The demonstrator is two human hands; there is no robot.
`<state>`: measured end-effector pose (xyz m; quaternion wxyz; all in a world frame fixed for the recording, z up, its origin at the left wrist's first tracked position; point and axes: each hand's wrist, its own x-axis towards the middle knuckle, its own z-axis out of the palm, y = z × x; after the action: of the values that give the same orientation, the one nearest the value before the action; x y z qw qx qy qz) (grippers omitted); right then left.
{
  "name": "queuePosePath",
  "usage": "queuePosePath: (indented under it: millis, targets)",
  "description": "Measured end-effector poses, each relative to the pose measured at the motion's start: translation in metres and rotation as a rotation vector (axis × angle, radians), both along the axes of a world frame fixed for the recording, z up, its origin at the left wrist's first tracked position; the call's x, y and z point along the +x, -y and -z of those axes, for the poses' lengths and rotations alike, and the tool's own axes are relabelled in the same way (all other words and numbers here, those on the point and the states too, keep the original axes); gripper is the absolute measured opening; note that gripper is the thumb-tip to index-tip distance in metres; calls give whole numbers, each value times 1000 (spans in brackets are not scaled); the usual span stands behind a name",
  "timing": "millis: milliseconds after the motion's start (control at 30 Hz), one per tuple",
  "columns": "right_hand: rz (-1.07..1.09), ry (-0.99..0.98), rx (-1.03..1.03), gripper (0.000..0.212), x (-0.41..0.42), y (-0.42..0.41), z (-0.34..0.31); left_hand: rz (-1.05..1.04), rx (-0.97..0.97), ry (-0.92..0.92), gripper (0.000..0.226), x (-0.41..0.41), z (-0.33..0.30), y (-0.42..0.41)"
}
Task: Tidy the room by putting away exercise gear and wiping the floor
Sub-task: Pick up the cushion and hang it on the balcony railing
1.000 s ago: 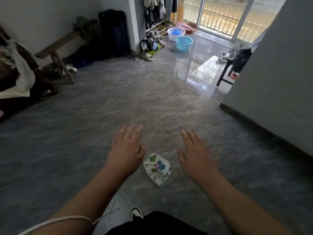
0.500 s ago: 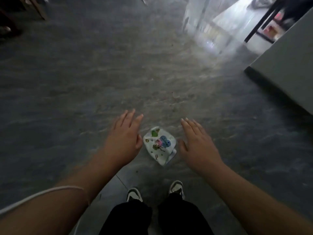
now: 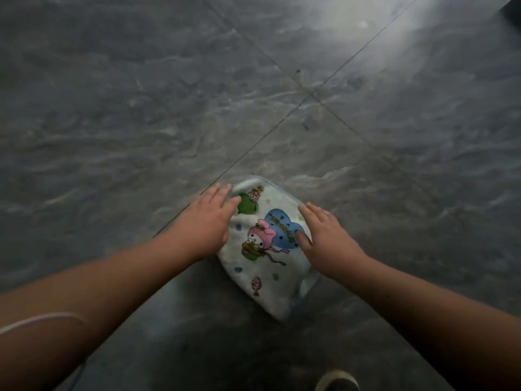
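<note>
Nearest to you, at the bottom edge, the toe of one shoe (image 3: 337,380) shows on the dark floor, and a thin white cord (image 3: 42,320) lies across your left forearm. Your two forearms reach forward and converge on a small white cloth (image 3: 265,266) printed with cartoon figures, a blue heart and a green shape, which lies flat on the grey marbled floor (image 3: 141,108) just ahead of your feet. Your left hand (image 3: 208,221) rests on the cloth's left edge with its fingers straight and together, palm down, the fingertips reaching the far left corner; nothing is curled round the fabric. Your right hand (image 3: 327,235) lies on the right side of the cloth in the same way, fingers extended and relaxed, thumb lying on the blue heart, pressing flat rather than pinching. The cloth's near corner points back toward you and shows a folded under-layer at its right edge. Beyond the cloth, two thin tile joints (image 3: 313,94) cross on the floor, one running down to the cloth's far left corner. Farther off, a pale patch of reflected light (image 3: 363,21) spreads across the tiles at the top right.
</note>
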<state>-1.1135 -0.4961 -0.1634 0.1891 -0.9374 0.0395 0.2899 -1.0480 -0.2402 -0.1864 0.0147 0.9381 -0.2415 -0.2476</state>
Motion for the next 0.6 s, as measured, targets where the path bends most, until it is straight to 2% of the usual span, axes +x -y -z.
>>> queuePosePath:
  millis: [100,200,300,367,433,533,600]
  targets:
    - [105,-87,-7,58,1,15,41,-128,-65,-140,66,16,41,13]
    - [181,-59,1,53,-1,22,51,-294,-187,-137,45,25,51,23]
    - [462,-33,129,62,-1,16,49,-514,-337,-150,24,23,41,31]
    - [647,-81,176,70,1,10,50,-618,-389,-186,30,19,36,33]
    - [644,-133,138,69,3,5,55,-703,-467,-248,42,16,33,34]
    - [524,-159,26,48,7,1,61,-823,-566,-401,63,12,31,30]
    - [429,-153,-25,28,12,0,60,-873,-587,-463,61,8,30,23]
